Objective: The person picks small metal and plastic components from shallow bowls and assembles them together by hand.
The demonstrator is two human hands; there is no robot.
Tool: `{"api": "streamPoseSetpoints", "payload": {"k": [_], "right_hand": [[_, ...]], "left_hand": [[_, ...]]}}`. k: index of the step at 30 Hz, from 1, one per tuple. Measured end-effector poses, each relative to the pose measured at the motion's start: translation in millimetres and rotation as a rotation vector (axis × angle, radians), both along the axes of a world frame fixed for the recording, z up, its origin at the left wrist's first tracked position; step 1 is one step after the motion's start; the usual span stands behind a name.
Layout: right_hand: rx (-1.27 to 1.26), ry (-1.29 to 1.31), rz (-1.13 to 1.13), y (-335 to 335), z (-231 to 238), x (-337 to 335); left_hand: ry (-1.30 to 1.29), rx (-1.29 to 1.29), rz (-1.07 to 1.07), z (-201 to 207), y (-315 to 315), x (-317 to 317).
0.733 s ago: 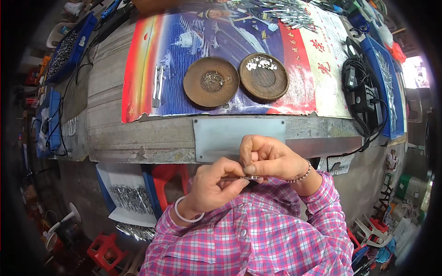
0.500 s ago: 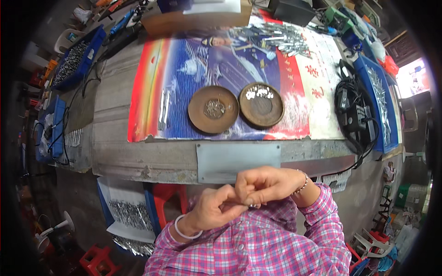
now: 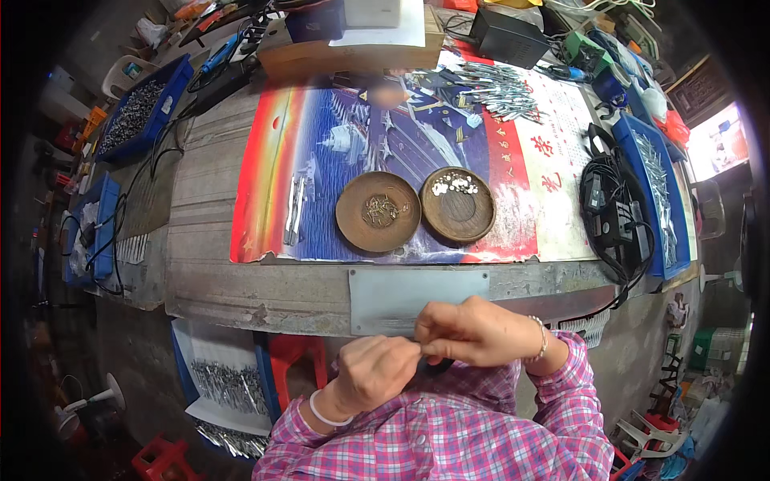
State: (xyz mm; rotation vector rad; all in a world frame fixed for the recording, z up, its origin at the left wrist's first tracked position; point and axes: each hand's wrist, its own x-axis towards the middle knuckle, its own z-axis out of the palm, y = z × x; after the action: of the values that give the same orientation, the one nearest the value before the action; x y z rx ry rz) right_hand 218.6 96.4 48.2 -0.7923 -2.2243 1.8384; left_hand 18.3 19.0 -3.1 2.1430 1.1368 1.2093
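My left hand and my right hand meet in front of my chest, just off the table's near edge. Both are closed, fingertips pinched together; whatever lies between them is hidden. A small dark object, too unclear to name, shows below the fingers. Closest on the table is a pale grey metal plate fixed at the edge. Beyond it stands a brown round dish with small brassy pin-like pieces. Touching its right side, another wooden dish holds small white bits.
A glossy poster covers the table middle, bearing a heap of slim metal pieces. Blue bins flank the table, with a coil of black cables at right. A wooden box stands behind; a red stool is below.
The view has tilted, so the table sits slightly lower. My left hand has turned its knuckles upward, and the shiny bit seen at the fingertips no longer shows.
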Motion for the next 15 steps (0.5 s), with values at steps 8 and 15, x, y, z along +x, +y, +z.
{"api": "streamPoseSetpoints", "payload": {"k": [8, 15], "right_hand": [[-0.423, 0.063, -0.180, -11.5, -11.0, 3.2], [-0.726, 0.196, -0.335, -19.9, -26.3, 2.3]], "left_hand": [[0.221, 0.177, -0.092, 6.8, 2.3, -6.9], [0.325, 0.241, -0.062, 8.2, 6.7, -7.1]]}}
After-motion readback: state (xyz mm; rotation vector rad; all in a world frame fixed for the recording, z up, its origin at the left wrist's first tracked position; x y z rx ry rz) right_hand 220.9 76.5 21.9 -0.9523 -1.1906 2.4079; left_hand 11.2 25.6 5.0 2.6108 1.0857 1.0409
